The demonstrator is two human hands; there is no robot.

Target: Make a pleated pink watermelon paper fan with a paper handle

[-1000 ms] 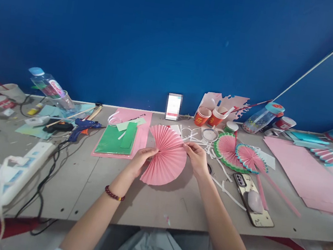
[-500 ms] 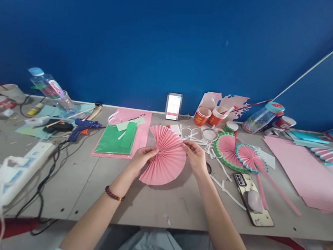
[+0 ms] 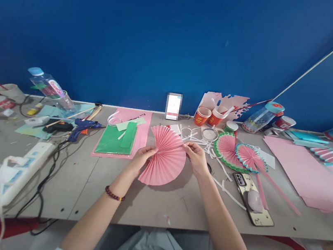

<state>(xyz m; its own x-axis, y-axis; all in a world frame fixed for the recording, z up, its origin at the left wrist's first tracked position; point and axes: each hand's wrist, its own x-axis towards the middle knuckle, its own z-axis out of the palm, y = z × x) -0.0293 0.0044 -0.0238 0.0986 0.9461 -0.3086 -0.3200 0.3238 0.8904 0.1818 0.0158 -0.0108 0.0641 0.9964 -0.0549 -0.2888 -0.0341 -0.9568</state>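
A pleated pink paper fan (image 3: 166, 158) is spread open just above the grey table (image 3: 154, 206), held between both hands. My left hand (image 3: 142, 157) pinches its left side near the pivot, fingers closed on the folds. At the fan's right edge, my right hand (image 3: 197, 159) grips the paper with fingertips. A bead bracelet (image 3: 114, 195) circles my left wrist.
Green paper (image 3: 116, 140) on a pink sheet lies to the left, with a blue glue gun (image 3: 83, 126), a power strip (image 3: 18, 169) and cables. On the right are finished fans (image 3: 237, 152), a phone (image 3: 252, 198), paper cups (image 3: 210, 115), white strips and large pink sheets (image 3: 309, 173).
The fan's lower left corner has tilted slightly further left and down; both hands stay in place holding it.
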